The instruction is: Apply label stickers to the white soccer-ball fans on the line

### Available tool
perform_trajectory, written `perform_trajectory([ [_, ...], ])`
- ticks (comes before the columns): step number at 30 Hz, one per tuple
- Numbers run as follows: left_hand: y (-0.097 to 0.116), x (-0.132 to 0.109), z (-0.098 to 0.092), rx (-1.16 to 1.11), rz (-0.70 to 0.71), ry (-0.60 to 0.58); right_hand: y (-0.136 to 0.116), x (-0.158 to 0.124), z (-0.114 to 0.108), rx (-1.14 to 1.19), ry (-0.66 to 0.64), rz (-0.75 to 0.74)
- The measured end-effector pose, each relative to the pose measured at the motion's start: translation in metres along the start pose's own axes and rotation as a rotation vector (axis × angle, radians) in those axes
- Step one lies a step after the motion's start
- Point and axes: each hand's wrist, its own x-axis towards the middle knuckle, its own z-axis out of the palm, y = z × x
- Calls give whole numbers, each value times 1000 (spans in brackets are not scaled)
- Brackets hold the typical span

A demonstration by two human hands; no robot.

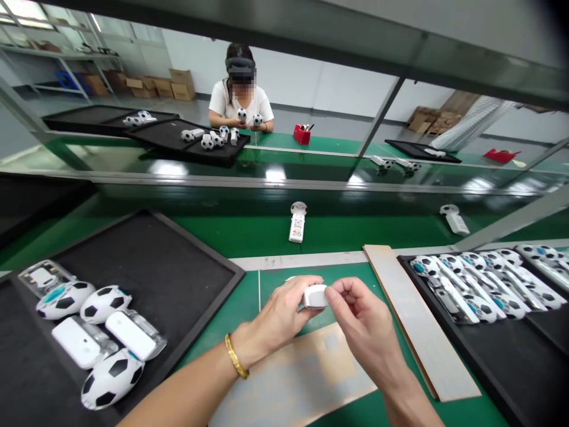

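Observation:
My left hand (pixel 282 308), with a gold bracelet at the wrist, is closed around a white plastic device (pixel 316 296) whose blunt end faces me. Most of its body is hidden behind the fingers. At the right edge of that end, my right hand (pixel 367 317) pinches with thumb and curled fingers; whether a small part is also between them cannot be seen. Below both hands lies a worn flat board (pixel 297 385) on the green table. Beyond them, a similar white device with a soccer-ball head (pixel 297 222) rests on the green belt.
A black tray (pixel 178 261) on the left bears several soccer-ball devices. Another black tray (pixel 498 362) on the right holds rows of them, beside a long narrow board (pixel 422 320). Across the belt, a co-worker (pixel 240 95) holds two ball-shaped parts. Metal frame bars cross above.

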Motion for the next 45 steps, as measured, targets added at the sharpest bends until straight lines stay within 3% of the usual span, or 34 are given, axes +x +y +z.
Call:
perform_trajectory([
  [11,-4,-2,-1,-23,61,-15,0,-1,2,-25,-2,-11],
  [22,-3,-2,-2,-41,59,-13,-4,-2,7,-34,60,-36],
  [45,-2,-3,-2,-33,43,-2,10,3,5,-55,32,-76],
])
